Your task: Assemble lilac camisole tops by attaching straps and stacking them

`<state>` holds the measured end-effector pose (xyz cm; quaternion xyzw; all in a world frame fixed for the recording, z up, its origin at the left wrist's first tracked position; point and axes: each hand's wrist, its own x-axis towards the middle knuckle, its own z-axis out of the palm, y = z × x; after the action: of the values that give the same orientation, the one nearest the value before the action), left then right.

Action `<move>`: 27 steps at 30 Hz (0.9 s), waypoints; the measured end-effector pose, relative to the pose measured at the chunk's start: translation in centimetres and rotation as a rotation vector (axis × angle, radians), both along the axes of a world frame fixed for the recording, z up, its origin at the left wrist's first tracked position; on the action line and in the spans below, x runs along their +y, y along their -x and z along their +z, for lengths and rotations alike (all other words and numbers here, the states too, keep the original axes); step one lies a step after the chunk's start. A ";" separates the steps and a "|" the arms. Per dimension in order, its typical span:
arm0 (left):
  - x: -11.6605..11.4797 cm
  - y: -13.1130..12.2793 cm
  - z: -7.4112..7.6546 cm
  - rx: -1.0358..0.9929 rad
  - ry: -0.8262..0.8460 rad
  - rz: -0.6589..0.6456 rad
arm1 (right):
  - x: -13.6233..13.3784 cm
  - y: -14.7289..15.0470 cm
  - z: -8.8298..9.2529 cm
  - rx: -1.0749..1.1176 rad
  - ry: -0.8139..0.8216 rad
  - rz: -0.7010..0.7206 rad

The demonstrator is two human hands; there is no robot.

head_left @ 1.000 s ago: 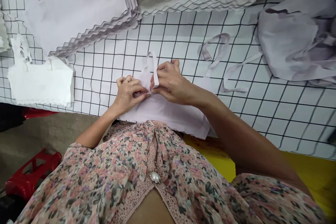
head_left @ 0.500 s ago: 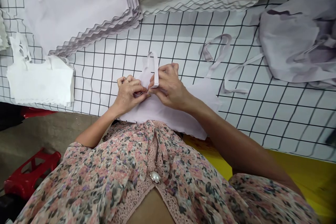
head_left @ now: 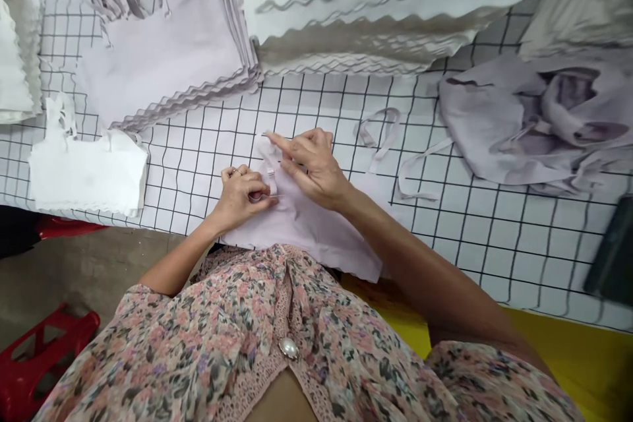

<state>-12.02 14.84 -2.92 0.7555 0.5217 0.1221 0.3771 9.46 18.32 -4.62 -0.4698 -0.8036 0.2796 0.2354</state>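
Note:
My left hand point(head_left: 242, 198), with a ring on one finger, is pinched shut on a narrow lilac strap point(head_left: 271, 181) where it meets a lilac fabric garment piece point(head_left: 306, 231). The piece has a scalloped edge and lies on the grid-marked table in front of me. My right hand point(head_left: 311, 168) rests on the fabric just to the right, with its index finger stretched out toward the top of the piece and nothing gripped. A second lilac strap loop point(head_left: 380, 128) belonging to the piece lies on the grid to the right of my right hand.
A stack of lilac scalloped pieces point(head_left: 168, 53) and a larger white scalloped stack point(head_left: 370, 6) lie ahead. A white strapped top point(head_left: 86, 171) is at left, a lilac garment heap point(head_left: 504, 125) at right. A red stool point(head_left: 44, 362) stands on the floor below the table edge point(head_left: 163, 227).
My right hand has let go of the upright strap and opened. The strap has folded down under my left hand. The view has tilted, so the stacks show more fully.

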 end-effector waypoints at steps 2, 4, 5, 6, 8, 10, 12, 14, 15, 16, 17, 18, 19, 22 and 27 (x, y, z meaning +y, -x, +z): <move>0.2 -0.1 0.1 0.019 0.015 0.004 | 2.1 -0.3 0.2 -0.032 -0.001 -0.031; 0.2 -0.2 0.4 0.020 0.027 0.016 | 3.9 -0.5 0.2 -0.049 -0.024 -0.085; 0.3 -0.2 0.6 0.011 0.033 0.022 | 4.4 -0.7 0.1 -0.051 -0.040 -0.117; 0.2 -0.3 0.8 0.001 0.038 0.028 | 4.7 -0.9 0.1 -0.047 -0.059 -0.149; 0.2 -0.2 1.0 -0.013 0.038 0.036 | 4.1 -1.3 0.1 -0.027 -0.117 -0.191; 0.2 0.0 1.1 -0.014 0.032 0.026 | 2.1 -1.6 0.1 0.003 -0.210 -0.182; 0.4 0.4 1.1 -0.008 0.011 0.011 | -1.1 -1.8 0.1 0.021 -0.319 -0.113; 1.1 0.9 0.9 -0.001 -0.044 0.019 | -4.8 -1.5 -0.1 -0.014 -0.395 0.018; 1.5 1.2 0.8 0.004 -0.081 0.030 | -6.4 -1.2 -0.3 -0.060 -0.403 0.094; 2.1 1.4 0.7 0.011 -0.116 0.037 | -7.9 -0.8 -0.5 -0.116 -0.389 0.160; 2.8 1.6 0.7 0.020 -0.146 0.038 | -9.0 -0.4 -0.7 -0.172 -0.361 0.217; 3.4 1.7 0.7 0.029 -0.175 0.035 | -9.7 -0.2 -0.9 -0.219 -0.328 0.254; 4.0 1.8 0.8 0.040 -0.205 0.027 | -10.0 -0.1 -0.9 -0.251 -0.299 0.270; 5.3 1.4 1.4 0.028 -0.321 0.008 | -8.4 -1.9 -0.4 -0.238 -0.297 0.129; 5.2 -1.1 2.6 -0.174 -0.349 -0.069 | -2.2 -8.4 0.3 -0.146 -0.310 -0.415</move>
<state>-10.91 20.02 -0.33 0.8134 0.4319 0.2626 0.2878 17.83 16.08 -4.30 -0.6016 -0.7382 0.0644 0.2981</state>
